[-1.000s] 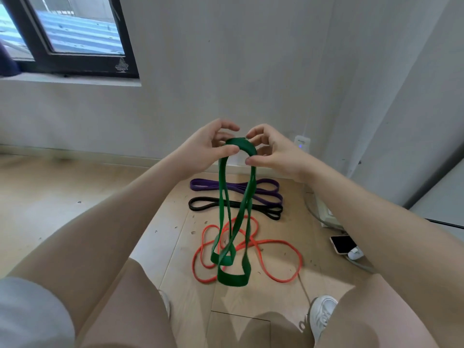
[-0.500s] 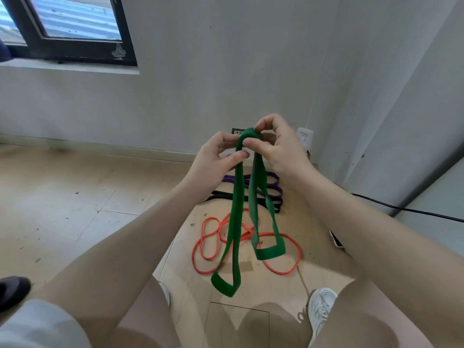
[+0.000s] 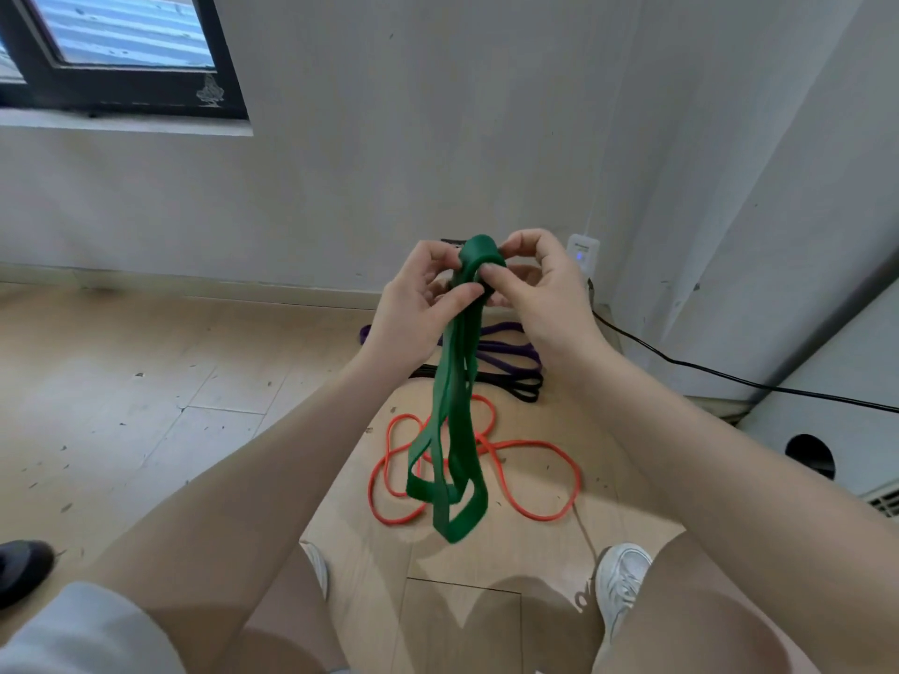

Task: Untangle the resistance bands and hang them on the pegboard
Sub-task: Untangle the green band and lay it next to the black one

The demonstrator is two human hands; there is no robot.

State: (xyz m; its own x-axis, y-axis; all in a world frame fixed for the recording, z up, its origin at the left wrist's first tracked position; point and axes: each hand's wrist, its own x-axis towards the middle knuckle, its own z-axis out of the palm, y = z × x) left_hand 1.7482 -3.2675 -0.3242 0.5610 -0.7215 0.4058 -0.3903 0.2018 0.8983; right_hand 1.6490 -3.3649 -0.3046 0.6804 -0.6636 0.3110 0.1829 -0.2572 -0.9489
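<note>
From the head view, the green band [image 3: 453, 420] has gathered since half a second ago: its two hanging loops, which then swung apart at different heights, now dangle close together in one bundle, and both hands have drawn nearer over its folded top. The left hand [image 3: 413, 308] pinches the band just under the fold, thumb across the strands, while the right hand [image 3: 530, 289] curls its fingers [image 3: 491, 272] round the top bend, so both are gripping the green band in mid-air above the floor [image 3: 121, 381]. By my reading the task is early: this band looks folded on itself and not yet straightened, and no pegboard shows anywhere in view, so nothing appears hung. Three more wait on the floor: the orange band [image 3: 535, 479] lies in loose overlapping loops directly under the green one, and the black band [image 3: 520, 384] and purple band [image 3: 506, 342] lie folded side by side nearer the wall [image 3: 438, 138]. A black cable [image 3: 729, 377] runs from a white plug [image 3: 582, 250] on the wall across to the right, close by the bands, and could snag a loop. A white shoe [image 3: 622, 576] stands just beside the orange band. A window [image 3: 121, 51] sits at upper left.
</note>
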